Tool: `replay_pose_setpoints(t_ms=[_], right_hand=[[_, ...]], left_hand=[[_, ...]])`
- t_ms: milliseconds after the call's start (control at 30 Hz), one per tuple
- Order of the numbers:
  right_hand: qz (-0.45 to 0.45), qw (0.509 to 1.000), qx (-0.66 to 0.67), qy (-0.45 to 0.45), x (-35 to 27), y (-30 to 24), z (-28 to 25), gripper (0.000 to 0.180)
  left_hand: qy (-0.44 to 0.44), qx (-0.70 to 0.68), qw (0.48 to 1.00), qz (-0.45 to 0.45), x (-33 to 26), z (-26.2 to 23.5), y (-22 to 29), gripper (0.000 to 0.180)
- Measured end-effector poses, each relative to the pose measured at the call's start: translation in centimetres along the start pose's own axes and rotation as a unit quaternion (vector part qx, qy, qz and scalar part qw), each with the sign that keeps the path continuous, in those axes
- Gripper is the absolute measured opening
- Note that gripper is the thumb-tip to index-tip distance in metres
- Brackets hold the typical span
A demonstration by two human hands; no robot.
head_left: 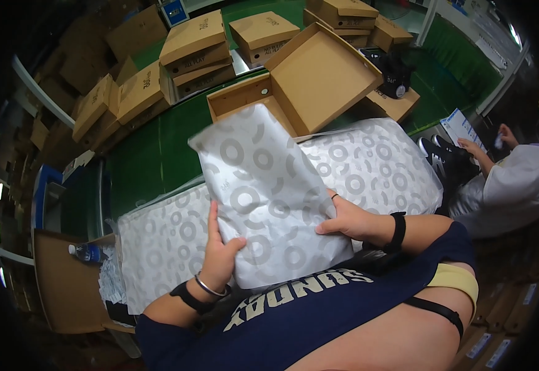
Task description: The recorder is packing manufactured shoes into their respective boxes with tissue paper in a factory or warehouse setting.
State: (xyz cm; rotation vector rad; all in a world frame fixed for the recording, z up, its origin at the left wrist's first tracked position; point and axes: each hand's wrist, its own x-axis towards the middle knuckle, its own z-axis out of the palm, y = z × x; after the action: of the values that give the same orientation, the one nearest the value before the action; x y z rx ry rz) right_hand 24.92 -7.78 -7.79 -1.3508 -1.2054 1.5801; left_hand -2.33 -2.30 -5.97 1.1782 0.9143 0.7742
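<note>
Between both hands is a bundle of white tissue paper [263, 179] with grey rings and arcs, lifted off the table and tilted. What lies inside it, if anything, is hidden. My left hand [220, 250] presses on its left edge, fingers behind and thumb in front. At the right edge, my right hand [343, 219] grips it with the thumb on top. Just beyond the bundle stands an open brown cardboard shoebox [238, 102], its lid [328, 77] tipped back to the right. Sheets of the same patterned paper [368, 161] cover the table beneath.
Closed shoeboxes [195, 37] are stacked along the green conveyor [152, 157]. Black shoes [445, 157] sit at the right, near another person [504, 179] holding a paper card [464, 130]. At lower left, a carton [65, 284] has a water bottle [85, 252] and white paper slips beside it.
</note>
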Motion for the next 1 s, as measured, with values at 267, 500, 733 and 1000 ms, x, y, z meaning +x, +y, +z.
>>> replay_pose_setpoints(t_ms=[267, 500, 733, 1000], right_hand=[[0.067, 0.983, 0.165, 0.047, 12.9, -10.7, -6.2, 0.034], [0.018, 0.865, -0.484, 0.128, 22.2, -4.7, -4.9, 0.057], [-0.026, 0.833, -0.546, 0.086, 11.5, -3.3, -4.8, 0.051], [-0.031, 0.768, -0.638, 0.051, 9.4, 0.0, -4.2, 0.053]], left_hand=[[-0.074, -0.117, 0.99, -0.005, 18.4, -2.5, 7.5, 0.066], [0.084, 0.214, 0.973, -0.031, 28.5, -8.9, -4.1, 0.031], [0.131, 0.305, 0.943, -0.011, 14.4, -19.1, 3.5, 0.03], [0.183, 0.723, 0.666, -0.03, -1.3, -49.9, -1.5, 0.036]])
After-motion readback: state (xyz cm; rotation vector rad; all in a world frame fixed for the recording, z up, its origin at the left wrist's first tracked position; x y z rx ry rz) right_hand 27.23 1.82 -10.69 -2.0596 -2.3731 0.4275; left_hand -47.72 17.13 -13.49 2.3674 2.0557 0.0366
